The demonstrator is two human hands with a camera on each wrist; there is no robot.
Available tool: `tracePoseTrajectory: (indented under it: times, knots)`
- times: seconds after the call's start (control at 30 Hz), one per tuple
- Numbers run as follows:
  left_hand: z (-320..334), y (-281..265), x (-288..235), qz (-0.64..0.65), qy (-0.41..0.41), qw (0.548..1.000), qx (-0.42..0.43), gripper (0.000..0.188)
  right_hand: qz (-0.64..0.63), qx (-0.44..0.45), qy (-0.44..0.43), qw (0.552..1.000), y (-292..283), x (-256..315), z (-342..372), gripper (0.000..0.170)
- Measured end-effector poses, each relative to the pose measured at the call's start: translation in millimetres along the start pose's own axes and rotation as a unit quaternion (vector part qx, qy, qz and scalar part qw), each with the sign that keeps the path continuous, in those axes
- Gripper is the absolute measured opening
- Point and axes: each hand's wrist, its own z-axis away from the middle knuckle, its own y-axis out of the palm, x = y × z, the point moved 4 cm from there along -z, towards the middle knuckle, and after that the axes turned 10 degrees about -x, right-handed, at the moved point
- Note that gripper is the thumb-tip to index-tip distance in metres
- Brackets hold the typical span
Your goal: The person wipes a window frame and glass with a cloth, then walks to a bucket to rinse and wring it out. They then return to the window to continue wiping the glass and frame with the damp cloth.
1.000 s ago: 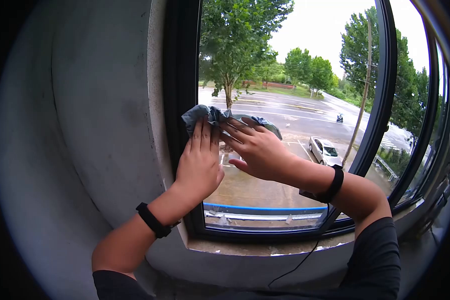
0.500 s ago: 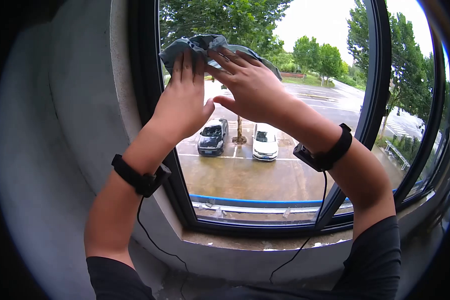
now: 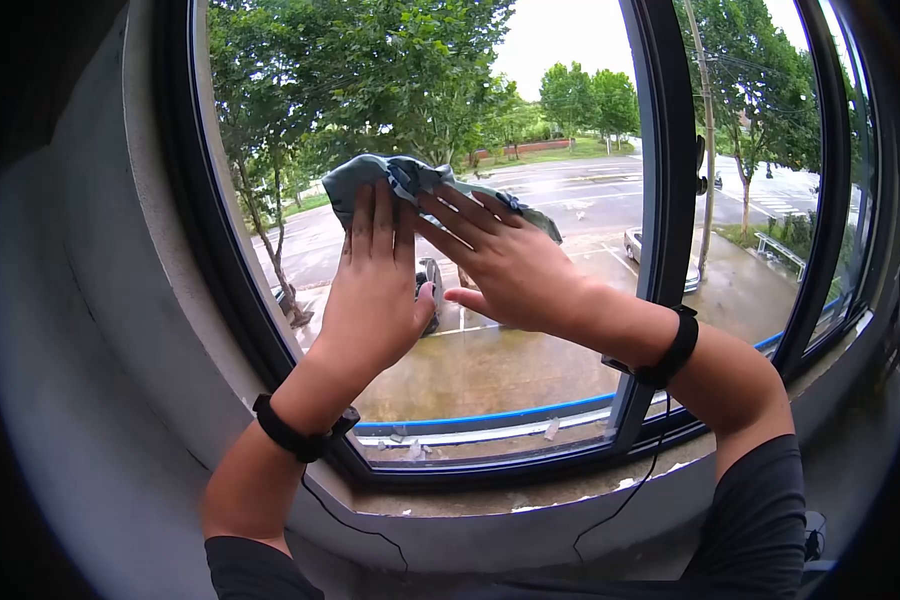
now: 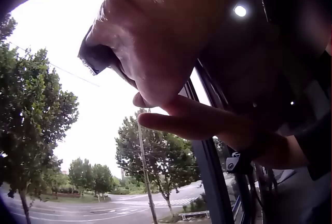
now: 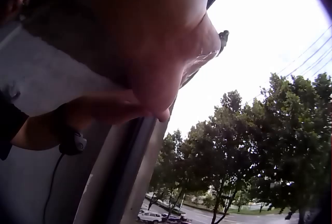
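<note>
A crumpled grey-blue cloth (image 3: 353, 182) with darker patterned folds lies against the window glass (image 3: 530, 375). My left hand (image 3: 372, 285) presses its left half, fingers straight and pointing up. On the right half, the fingers of my right hand (image 3: 520, 268) lie extended and slant up to the left. Both thumbs stick out toward each other below the cloth, with a small gap between them. In the left wrist view, a dark edge of the cloth (image 4: 98, 57) shows past the hand. Part of the cloth is hidden under the fingers.
A dark window frame (image 3: 660, 150) borders the pane, with a handle (image 3: 701, 165) on its right upright. Below runs a rough sill (image 3: 500, 497). A grey wall (image 3: 100, 270) stands at left. Thin cables (image 3: 625, 500) hang from the wrist cameras. Outside are trees, a road and parked cars.
The cloth and both hands first went up along the left frame, then came down and right across the pane. The head view has turned left. Both hands stay flat on the cloth.
</note>
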Motion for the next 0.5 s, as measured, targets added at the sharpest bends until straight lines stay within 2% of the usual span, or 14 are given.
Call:
tracePoseTrajectory:
  times: [0.17,0.3,0.4,0.5]
  knots:
    - [41,26,-27,0.034,-0.016,0.999,0.010,0.095,-0.028,0.059,-0.009,0.998,6,15,38,0.093]
    - [87,39,-45,0.050,-0.022,0.994,0.098,0.093,-0.036,0.141,-0.046,0.988,27,35,72,0.093]
    - [121,44,-43,0.058,0.003,0.990,0.125,0.091,-0.039,0.181,-0.082,0.979,42,51,85,0.092]
    - [135,41,-28,0.040,0.014,0.990,0.137,0.092,-0.033,0.179,-0.108,0.977,57,64,78,0.093]
